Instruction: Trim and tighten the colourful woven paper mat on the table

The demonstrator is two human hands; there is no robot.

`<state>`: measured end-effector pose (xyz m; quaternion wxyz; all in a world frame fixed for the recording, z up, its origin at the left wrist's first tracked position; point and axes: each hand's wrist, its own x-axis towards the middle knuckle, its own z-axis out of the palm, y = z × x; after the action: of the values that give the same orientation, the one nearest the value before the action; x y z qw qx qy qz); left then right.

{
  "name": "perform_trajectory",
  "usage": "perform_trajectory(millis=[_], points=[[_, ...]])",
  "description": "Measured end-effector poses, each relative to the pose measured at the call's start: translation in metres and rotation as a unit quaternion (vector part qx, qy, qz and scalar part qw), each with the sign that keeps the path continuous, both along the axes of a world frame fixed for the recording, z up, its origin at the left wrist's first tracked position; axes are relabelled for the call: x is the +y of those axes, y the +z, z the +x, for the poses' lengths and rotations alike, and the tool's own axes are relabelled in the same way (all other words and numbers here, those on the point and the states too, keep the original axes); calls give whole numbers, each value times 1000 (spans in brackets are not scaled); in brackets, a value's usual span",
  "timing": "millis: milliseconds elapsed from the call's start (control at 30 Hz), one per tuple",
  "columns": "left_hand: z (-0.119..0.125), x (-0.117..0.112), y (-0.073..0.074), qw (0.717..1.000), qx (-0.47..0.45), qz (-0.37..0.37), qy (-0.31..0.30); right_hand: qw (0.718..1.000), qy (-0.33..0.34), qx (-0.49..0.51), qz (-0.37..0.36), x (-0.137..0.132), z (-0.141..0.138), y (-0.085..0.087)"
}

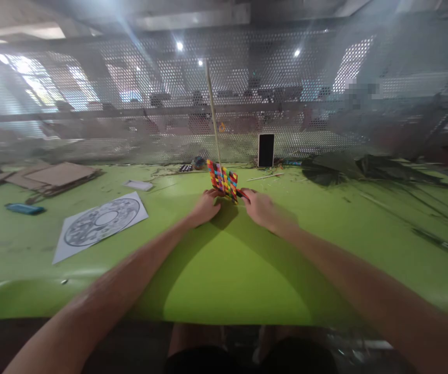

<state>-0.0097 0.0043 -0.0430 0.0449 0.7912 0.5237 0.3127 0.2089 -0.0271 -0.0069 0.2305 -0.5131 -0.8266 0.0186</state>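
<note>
A small panel woven from colourful strips (224,179), mostly red and yellow, stands tilted above the table in front of me. A long pale stick (212,104) rises from it. With curled fingers, my left hand (207,206) grips the panel's lower left edge. My right hand (261,208) is closed at the panel's right side, around a slim red-and-black piece (242,194) that points toward the panel. Its kind is too small to make out, and my fingers hide part of it.
Green sheeting covers the table (232,280). On the left lie a printed paper (103,221), a blue object (25,208) and cardboard sheets (58,175). A dark-screened phone (266,150) stands upright against the perforated screen (161,124). Dark dried leaves (325,169) lie on the right.
</note>
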Motion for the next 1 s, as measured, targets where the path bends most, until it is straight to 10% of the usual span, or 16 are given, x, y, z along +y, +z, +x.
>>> perform_trajectory(millis=[333, 633, 1000], points=[[2, 1, 0, 989, -149, -8, -4, 1000, -13, -3, -5, 0, 1, 1], [9, 0, 4, 909, -417, 10, -2, 999, 32, 42, -5, -4, -4, -2], [6, 6, 2, 878, -479, 17, -12, 990, 79, 114, 4, 5, 0, -9]])
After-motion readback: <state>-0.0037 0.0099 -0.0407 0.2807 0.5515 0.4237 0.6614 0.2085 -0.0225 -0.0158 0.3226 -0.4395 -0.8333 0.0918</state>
